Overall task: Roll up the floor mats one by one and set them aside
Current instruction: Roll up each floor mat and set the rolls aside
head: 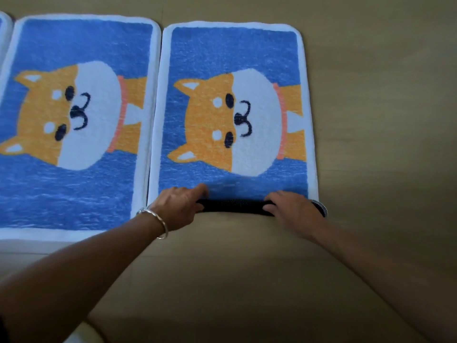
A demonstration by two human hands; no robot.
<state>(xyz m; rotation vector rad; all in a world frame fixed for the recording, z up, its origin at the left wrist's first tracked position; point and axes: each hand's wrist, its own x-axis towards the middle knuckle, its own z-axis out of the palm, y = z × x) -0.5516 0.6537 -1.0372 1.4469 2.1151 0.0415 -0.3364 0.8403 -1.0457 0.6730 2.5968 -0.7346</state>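
Observation:
Two blue floor mats with an orange-and-white dog face and white borders lie side by side on the floor. The right mat (232, 58) has its near end turned over into a short roll (235, 206) that shows the dark underside. My left hand (179, 206) grips the roll's left end, fingers curled over onto the blue pile. Over the roll's right end lies my right hand (294, 214), holding it down. The left mat (74, 45) lies flat and untouched.
A sliver of a third mat (3, 33) shows at the far left edge. Bare tan floor (383, 120) extends to the right of the mats and toward me. A silver bracelet (158, 221) sits on my left wrist.

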